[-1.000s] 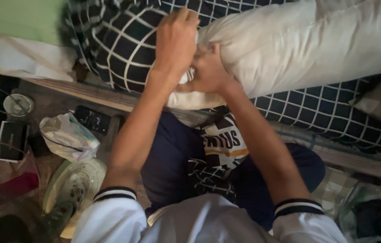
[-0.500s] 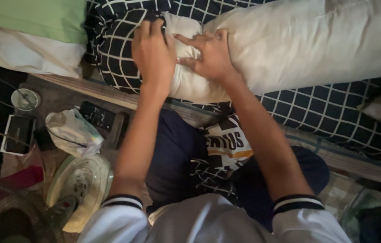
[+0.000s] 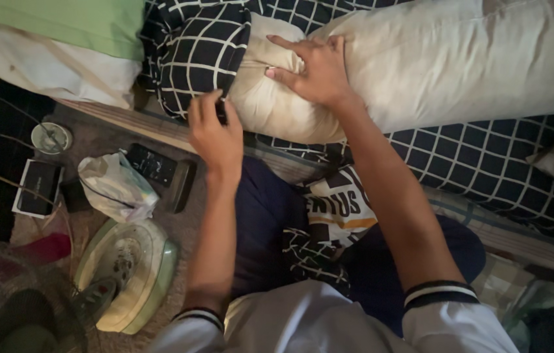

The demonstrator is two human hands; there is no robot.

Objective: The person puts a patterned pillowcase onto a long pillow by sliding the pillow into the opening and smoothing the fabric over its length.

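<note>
A long cream pillow (image 3: 420, 65) lies across a bed covered by a dark checked sheet (image 3: 486, 170). A dark checked pillowcase (image 3: 201, 55) covers the pillow's left end only. My right hand (image 3: 313, 68) rests flat on the bare pillow near that end, fingers spread. My left hand (image 3: 215, 134) pinches the lower edge of the pillowcase at the pillow's corner. My legs in dark trousers are below.
On the floor at the left lie a white plastic bag (image 3: 117, 186), a dark remote-like object (image 3: 152, 165), a small box (image 3: 38, 186), a round lid (image 3: 51, 137) and a pale green fan base (image 3: 126, 274). A green and white pillow stack (image 3: 48, 46) sits upper left.
Both hands were together at the pillow's end. The left hand has dropped down to the pillowcase edge, and the right hand has spread flat on the pillow. The view has shifted right.
</note>
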